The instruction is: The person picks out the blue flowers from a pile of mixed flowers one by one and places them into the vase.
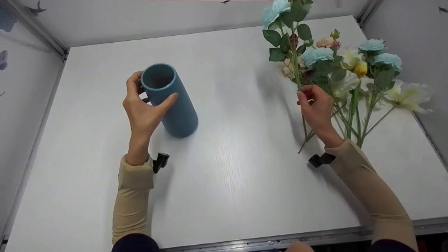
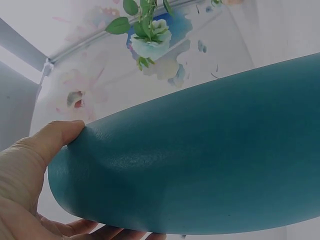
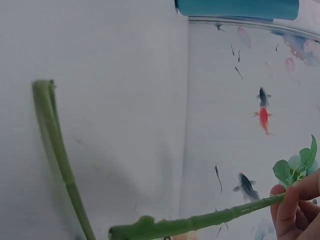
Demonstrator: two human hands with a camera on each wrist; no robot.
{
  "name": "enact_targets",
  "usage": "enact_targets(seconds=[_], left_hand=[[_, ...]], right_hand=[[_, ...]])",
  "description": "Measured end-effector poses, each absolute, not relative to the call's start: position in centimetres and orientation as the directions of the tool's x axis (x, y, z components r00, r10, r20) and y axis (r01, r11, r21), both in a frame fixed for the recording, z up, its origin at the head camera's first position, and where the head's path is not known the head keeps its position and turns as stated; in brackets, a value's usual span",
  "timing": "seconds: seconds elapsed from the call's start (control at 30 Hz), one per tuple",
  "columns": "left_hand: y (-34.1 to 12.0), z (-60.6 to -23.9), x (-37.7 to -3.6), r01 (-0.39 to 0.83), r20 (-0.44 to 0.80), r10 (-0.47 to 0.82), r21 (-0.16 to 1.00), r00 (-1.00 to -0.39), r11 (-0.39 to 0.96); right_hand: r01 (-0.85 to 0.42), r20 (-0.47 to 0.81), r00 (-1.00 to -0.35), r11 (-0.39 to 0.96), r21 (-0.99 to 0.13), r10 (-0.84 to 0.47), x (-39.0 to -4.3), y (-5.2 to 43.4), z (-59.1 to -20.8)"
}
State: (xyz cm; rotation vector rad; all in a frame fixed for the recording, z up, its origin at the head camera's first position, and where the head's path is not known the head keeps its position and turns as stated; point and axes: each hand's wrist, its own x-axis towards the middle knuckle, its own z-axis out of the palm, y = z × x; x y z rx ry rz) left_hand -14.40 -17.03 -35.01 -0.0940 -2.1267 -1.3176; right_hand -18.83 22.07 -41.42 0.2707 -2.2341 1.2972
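A blue-teal cylindrical vase (image 1: 182, 112) with an open round mouth is at the left of the table, its base on or close to the surface. My left hand (image 1: 141, 112) grips it near the rim, thumb on the near side and fingers around the far left. In the left wrist view, the smooth vase wall (image 2: 200, 160) fills much of the picture. My right hand (image 1: 318, 108) pinches the green stem of a light-blue artificial flower (image 1: 276, 12), raised with its blooms pointing away. The lower stem (image 3: 210, 219) extends past the fingers in the right wrist view.
More artificial flowers (image 1: 350, 80), blue, cream, yellow and peach, lie at the right of the white table (image 1: 224, 168), stems toward me. Another cut stem (image 3: 57, 140) shows in the right wrist view. Patterned walls (image 1: 157, 15) border the table.
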Motion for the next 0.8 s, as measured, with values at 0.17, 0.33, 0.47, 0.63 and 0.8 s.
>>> enact_targets(seconds=[0.17, 0.33, 0.47, 0.63, 0.8], left_hand=[[-17.0, -35.0, -14.3, 0.35, 0.522, -0.27, 0.798, -0.809, 0.491], [-17.1, -35.0, -14.4, 0.356, 0.527, -0.269, 0.796, -0.806, 0.49], [-17.1, -35.1, -14.4, 0.37, 0.541, -0.262, 0.787, -0.8, 0.494], [-17.1, -35.2, -14.4, 0.377, 0.547, -0.254, 0.781, -0.797, 0.497], [-17.1, -35.2, -14.4, 0.395, 0.562, -0.242, 0.771, -0.791, 0.5]], right_hand=[[-0.469, 0.577, -0.814, 0.513, -0.719, 0.066, -18.8, 22.0, -41.5], [-0.457, 0.549, -0.833, 0.474, -0.752, 0.068, -18.6, 21.5, -41.3], [-0.423, 0.502, -0.86, 0.421, -0.802, 0.093, -17.7, 20.5, -39.9], [-0.424, 0.495, -0.862, 0.38, -0.822, 0.109, -17.1, 19.7, -38.7], [-0.476, 0.522, -0.848, 0.304, -0.825, 0.089, -18.2, 20.1, -40.2]])
